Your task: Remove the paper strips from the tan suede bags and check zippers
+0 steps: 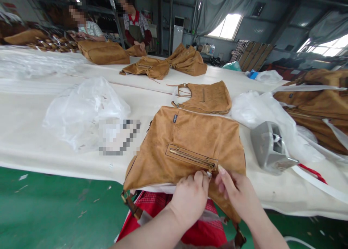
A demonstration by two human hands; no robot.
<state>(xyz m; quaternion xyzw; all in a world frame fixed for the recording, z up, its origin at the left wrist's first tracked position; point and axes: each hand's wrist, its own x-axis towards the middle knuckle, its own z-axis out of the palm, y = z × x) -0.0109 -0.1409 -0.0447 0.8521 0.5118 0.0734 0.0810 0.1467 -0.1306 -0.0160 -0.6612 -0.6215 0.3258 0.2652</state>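
Note:
A tan leather handbag (201,131) lies at the table's front edge, its lower part hanging over toward my lap. A brass zipper (190,158) crosses its front pocket, closed along its length. My left hand (190,194) is closed at the zipper's right end, fingertips on the zipper pull (210,168), where a small whitish bit shows. Just to the right, my right hand (235,189) has its thumb raised and fingers curled beside the pull; whatever it may pinch is hidden. The shoulder strap (133,207) hangs down from the bag's lower left corner.
Behind the bag lies a smaller tan bag (209,96). A grey tape dispenser (269,147) stands to the right, by white plastic wrap (255,107). Clear plastic bags (87,111) lie left. More tan bags (320,107) are piled right. Two people sit across the table.

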